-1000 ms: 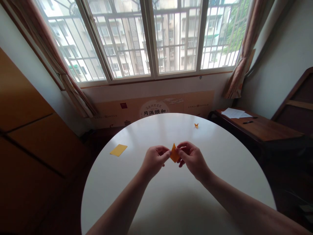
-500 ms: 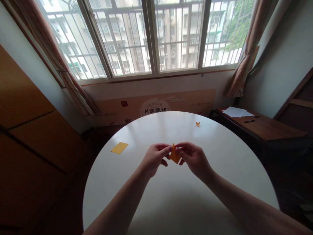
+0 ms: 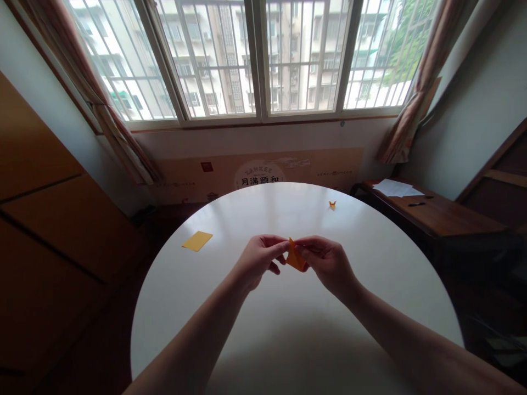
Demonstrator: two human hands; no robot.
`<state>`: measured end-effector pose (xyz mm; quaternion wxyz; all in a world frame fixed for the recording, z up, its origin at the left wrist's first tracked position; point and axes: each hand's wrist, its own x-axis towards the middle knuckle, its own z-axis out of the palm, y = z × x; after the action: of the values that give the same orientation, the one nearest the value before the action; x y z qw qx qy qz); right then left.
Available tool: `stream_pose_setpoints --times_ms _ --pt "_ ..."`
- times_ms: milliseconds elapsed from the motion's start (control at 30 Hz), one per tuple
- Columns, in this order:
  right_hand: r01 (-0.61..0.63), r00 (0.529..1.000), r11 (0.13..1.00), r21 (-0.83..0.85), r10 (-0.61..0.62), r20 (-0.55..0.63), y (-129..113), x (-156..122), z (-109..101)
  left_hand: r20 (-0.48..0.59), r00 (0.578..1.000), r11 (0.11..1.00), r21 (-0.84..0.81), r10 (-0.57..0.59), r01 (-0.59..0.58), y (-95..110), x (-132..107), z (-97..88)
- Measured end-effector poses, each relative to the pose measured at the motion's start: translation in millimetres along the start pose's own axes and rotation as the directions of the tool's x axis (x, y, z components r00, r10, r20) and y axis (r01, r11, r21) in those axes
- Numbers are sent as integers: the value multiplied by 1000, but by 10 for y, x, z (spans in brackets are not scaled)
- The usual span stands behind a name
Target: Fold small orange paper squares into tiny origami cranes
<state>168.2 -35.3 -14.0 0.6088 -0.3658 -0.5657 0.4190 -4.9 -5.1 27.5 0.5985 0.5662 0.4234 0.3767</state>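
Between my two hands, above the white round table (image 3: 263, 329), is a folded piece of orange paper (image 3: 295, 259) with a pointed tip facing up. My left hand (image 3: 264, 255) pinches its left edge between thumb and forefinger, the other fingers curled loosely below. My right hand (image 3: 323, 259) grips the right side, thumb on the near face and fingers partly hidden behind the paper. A small folded orange paper figure (image 3: 332, 204) stands near the table's far edge on the right. Yellow paper (image 3: 197, 241) lies flat to the left of my hands.
Right of the table stands a low wooden table (image 3: 436, 214) bearing white paper sheets (image 3: 397, 188) and a dark pen (image 3: 416, 204). A barred window (image 3: 259, 60) with curtains (image 3: 117, 137) rises behind. Wooden cabinet doors (image 3: 49, 241) flank the left side.
The orange paper has turned slightly in my fingers, its lower part now nearer my right hand's fingers. Both hands keep their hold. The camera view has shifted a little.
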Motion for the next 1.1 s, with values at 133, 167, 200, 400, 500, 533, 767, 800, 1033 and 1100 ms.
stream_pose_setpoints --times_ms 133,167,200,400,500,533,767,800,1033,1100 --pt "-1 1000 1000 -19 1 -2 15 -13 -1 -36 998 997 59 50 -48 -1 -10 23" --pt "-2 1000 1000 -24 2 -4 19 -15 2 -46 997 995 78 66 -62 0 -14 28" --pt "-3 1000 1000 -28 3 -6 21 -16 5 -56 995 993 96 81 -75 0 -18 32" --pt "1 1000 1000 -24 -1 -12 1 -9 4 -65 989 981 151 130 -119 6 -29 42" --pt "8 1000 1000 -17 -8 -8 -12 -10 -2 -59 990 982 145 131 -121 5 -29 42" --pt "10 1000 1000 -14 -10 -6 -15 -12 -3 -58 990 982 144 132 -122 5 -29 42" --pt "-14 1000 1000 0 14 20 -44 -22 1 -39 990 979 157 136 -128 27 -39 46" --pt "-28 999 1000 3 27 32 -46 -17 2 -42 990 980 159 132 -123 26 -38 46" --pt "-302 937 953 31 291 192 -15 24 3 -96 992 984 166 88 -71 -63 13 32" --pt "-329 929 944 28 318 189 -11 25 13 -103 991 984 166 83 -65 -77 23 30"
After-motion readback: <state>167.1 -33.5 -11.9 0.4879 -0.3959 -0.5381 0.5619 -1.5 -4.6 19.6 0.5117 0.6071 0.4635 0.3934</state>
